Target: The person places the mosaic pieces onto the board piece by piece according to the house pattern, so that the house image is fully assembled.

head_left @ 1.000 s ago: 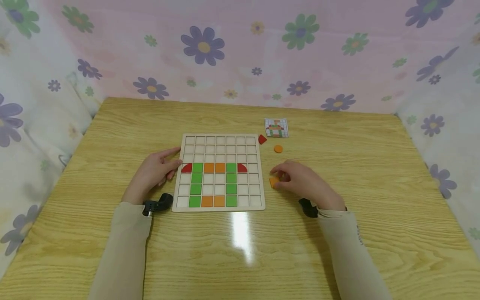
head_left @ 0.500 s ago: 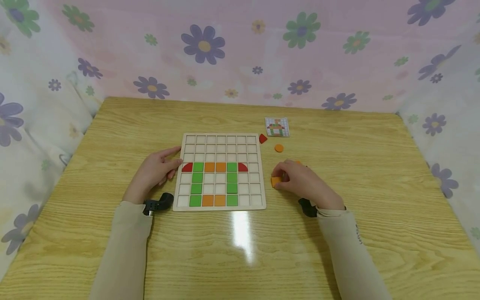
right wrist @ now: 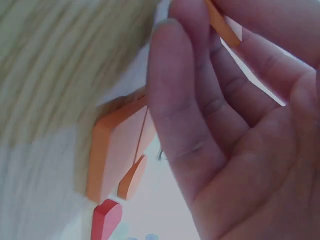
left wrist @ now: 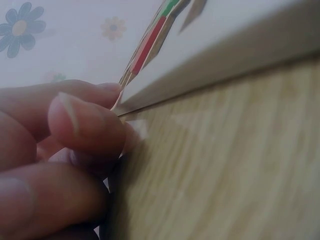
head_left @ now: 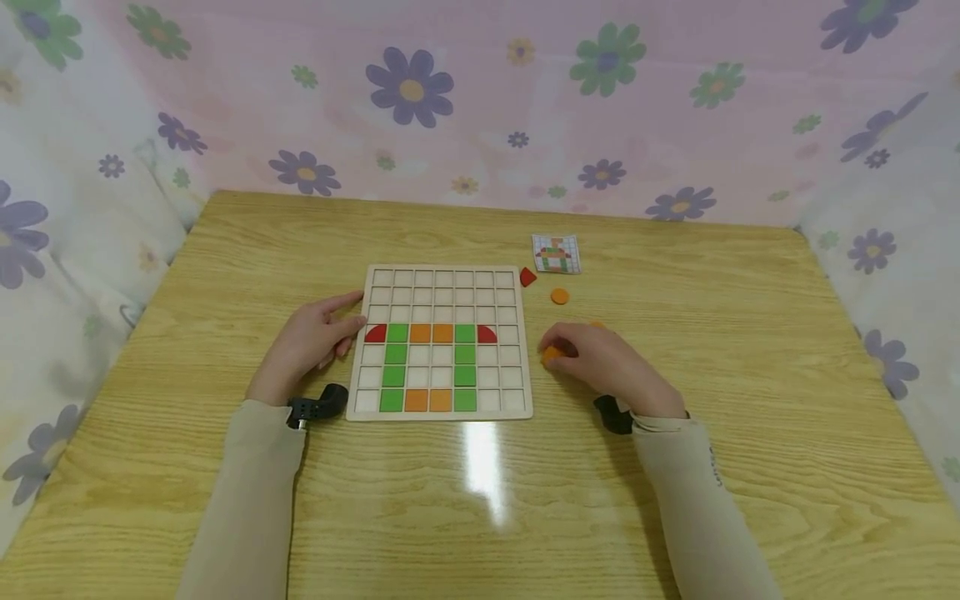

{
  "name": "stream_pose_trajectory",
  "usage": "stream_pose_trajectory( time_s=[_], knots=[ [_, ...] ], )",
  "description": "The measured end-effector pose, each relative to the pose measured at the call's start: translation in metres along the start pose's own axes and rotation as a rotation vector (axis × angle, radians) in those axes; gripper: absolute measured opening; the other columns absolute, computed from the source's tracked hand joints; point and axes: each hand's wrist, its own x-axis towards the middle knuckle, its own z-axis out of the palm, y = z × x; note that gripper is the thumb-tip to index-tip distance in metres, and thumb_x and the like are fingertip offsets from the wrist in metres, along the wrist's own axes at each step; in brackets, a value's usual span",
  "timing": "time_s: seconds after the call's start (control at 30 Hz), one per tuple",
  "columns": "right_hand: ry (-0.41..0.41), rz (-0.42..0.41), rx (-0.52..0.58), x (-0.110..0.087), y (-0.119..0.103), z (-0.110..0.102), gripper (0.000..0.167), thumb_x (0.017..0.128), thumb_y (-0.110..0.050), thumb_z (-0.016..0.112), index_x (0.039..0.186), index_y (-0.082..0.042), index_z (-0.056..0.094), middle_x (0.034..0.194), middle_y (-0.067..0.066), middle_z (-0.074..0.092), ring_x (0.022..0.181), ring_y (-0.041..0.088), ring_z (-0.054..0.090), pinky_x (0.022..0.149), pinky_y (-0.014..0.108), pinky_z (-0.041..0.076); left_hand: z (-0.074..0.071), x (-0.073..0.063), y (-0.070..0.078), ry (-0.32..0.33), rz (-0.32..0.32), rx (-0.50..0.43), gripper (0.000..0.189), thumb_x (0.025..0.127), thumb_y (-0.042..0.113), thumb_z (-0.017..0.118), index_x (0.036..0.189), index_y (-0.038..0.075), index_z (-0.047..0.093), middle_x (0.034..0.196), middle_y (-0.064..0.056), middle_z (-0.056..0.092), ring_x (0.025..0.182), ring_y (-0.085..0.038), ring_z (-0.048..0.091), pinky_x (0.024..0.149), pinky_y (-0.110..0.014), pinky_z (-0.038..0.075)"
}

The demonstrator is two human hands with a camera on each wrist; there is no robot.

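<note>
My left hand [head_left: 309, 337] rests beside the left edge of a wooden grid board [head_left: 525, 383], its index finger and thumb touching that edge. In the left wrist view, fingertips [left wrist: 90, 125] lie right at the board's side [left wrist: 210, 70]. Right of the board, my right hand [head_left: 600, 358] pinches an orange tile [head_left: 552, 355], partly hidden by the fingers. The right wrist view shows the held orange tile [right wrist: 225, 27] edge-on between thumb and fingers. Green tiles [head_left: 393, 377], orange tiles [head_left: 421, 333] and two red quarter-round tiles [head_left: 487, 334] sit in the grid.
A small printed pattern card [head_left: 557, 254] lies behind the board's right corner. Near it are a red piece [head_left: 528, 277] and an orange disc [head_left: 559, 296]. More orange [head_left: 597, 325] shows behind the right hand. Flowered cloth [head_left: 465, 100] hangs along the table's far edge.
The right fingers have drawn in around the orange tile, which lay flatter and showed more of its face before. The left hand stays at the board's edge.
</note>
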Motion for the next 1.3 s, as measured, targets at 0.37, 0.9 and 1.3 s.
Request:
stream_pose_trajectory(
  time_s=[0.37, 0.9, 1.3],
  knots=[
    [0.025, -0.006, 0.052, 0.015, -0.016, -0.002, 0.010, 0.085, -0.031, 0.061, 0.093, -0.026, 0.064, 0.081, -0.010, 0.058, 0.073, 0.010, 0.052, 0.066, 0.028, 0.042, -0.004, 0.000, -0.002, -0.012, 0.040, 0.012, 0.056, 0.088, 0.045, 0.051, 0.138, 0.028, 0.035, 0.058, -0.009, 0.051, 0.033, -0.013, 0.035, 0.033, -0.031, 0.032],
    [-0.012, -0.023, 0.132, 0.053, -0.053, 0.006, 0.015, 0.085, -0.027, 0.062, 0.100, -0.024, 0.062, 0.089, -0.007, 0.059, 0.081, 0.011, 0.053, 0.073, 0.029, 0.044, -0.003, 0.001, -0.003, 0.001, 0.010, -0.005, 0.052, 0.087, 0.045, 0.052, 0.136, 0.032, 0.037, 0.059, -0.009, 0.052, 0.034, -0.014, 0.034, 0.033, -0.031, 0.033],
    [-0.027, -0.088, 0.142, 0.076, -0.080, 0.008, 0.020, 0.090, -0.022, 0.054, 0.106, -0.021, 0.066, 0.094, -0.007, 0.060, 0.079, 0.012, 0.053, 0.070, 0.027, 0.044, 0.000, 0.002, -0.002, -0.010, 0.018, -0.031, 0.052, 0.088, 0.042, 0.052, 0.136, 0.031, 0.037, 0.057, -0.009, 0.051, 0.034, -0.013, 0.034, 0.032, -0.030, 0.033]
  ],
)
